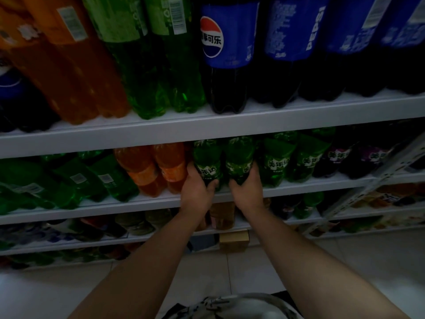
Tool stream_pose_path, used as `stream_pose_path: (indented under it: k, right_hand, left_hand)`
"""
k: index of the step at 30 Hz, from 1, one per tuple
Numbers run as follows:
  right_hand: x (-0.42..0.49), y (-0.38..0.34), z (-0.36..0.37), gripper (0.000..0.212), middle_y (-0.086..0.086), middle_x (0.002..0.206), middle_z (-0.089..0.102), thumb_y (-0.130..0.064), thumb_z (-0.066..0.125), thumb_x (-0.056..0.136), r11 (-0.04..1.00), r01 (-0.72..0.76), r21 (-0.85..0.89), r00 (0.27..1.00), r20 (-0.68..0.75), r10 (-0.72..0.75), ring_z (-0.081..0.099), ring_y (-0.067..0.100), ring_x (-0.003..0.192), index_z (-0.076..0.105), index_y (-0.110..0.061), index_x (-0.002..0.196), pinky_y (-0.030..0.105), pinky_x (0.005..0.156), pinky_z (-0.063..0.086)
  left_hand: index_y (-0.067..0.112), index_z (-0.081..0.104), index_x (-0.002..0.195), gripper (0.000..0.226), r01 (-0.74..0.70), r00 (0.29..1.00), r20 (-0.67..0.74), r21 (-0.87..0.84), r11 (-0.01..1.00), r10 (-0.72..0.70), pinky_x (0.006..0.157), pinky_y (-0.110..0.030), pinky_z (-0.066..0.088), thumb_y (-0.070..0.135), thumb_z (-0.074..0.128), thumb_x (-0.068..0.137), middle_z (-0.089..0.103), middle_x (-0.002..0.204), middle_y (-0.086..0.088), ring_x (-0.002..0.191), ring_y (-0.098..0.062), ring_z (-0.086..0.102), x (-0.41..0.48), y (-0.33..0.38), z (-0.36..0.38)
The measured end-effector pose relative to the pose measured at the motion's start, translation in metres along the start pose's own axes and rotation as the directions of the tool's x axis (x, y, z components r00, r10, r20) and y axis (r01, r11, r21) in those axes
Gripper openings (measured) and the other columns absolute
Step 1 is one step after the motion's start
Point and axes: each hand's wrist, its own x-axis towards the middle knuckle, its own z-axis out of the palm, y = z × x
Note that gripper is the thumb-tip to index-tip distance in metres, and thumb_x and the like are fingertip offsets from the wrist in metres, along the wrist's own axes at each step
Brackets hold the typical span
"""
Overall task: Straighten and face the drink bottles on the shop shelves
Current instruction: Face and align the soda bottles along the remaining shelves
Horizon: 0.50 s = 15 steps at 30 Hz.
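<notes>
Forearms (147,259) reach up from the frame bottom to the front edge of the middle shelf (92,207). Orange bottles (170,164) stand just left of the grasp, close to the left hand's knuckles; contact can't be told. Left hand (195,192) grasps the left bottle (207,157) low on its body, with the fingers (190,168) round its left side and the thumb curled on the front. Right bottle (239,155) stands beside it, bodies touching or nearly so. Right hand (247,192) mirrors the hold, fingers wrapped round the bottle's right side and thumb at the front.

Both bottles are upright at the shelf front, long axis vertical, directly ahead of and above each palm. Each hand is on its own bottle, so neither is nearer. The left label reads roughly forward. The right label looks turned partly off, so the likely next move is a twist about the vertical axis, more on the right. More green bottles (278,162) crowd the right side, leaving little room for the fingers.
</notes>
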Motion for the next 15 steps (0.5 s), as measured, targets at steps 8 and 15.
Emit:
stream_pose_path:
  k: [8,15]
  right_hand:
    - [-0.007,0.002,0.009,0.094,0.018,0.138,0.035,-0.021,0.077,0.068,0.995,-0.003,-0.095,0.995,-0.103,-0.007,0.033,0.032,0.130,0.026,-0.007,0.146,0.039,0.108,0.031]
    - [-0.004,0.011,0.007,0.079,0.011,0.132,0.048,-0.022,0.080,0.072,0.998,0.005,-0.058,0.996,-0.085,-0.010,0.046,0.025,0.123,0.040,-0.012,0.139,0.026,0.099,0.035]
  left_hand:
    - [0.011,0.022,0.141,0.076,0.038,0.999,0.040,-0.017,0.999,-0.037,0.076,-0.024,0.041,0.026,0.070,0.085,0.057,0.126,-0.012,0.108,-0.029,0.059,0.002,-0.001,-0.001]
    - [0.009,0.021,0.141,0.075,0.028,0.999,0.048,-0.024,0.999,-0.027,0.078,-0.024,0.041,0.026,0.068,0.086,0.056,0.129,-0.013,0.111,-0.031,0.057,0.000,0.002,-0.002]
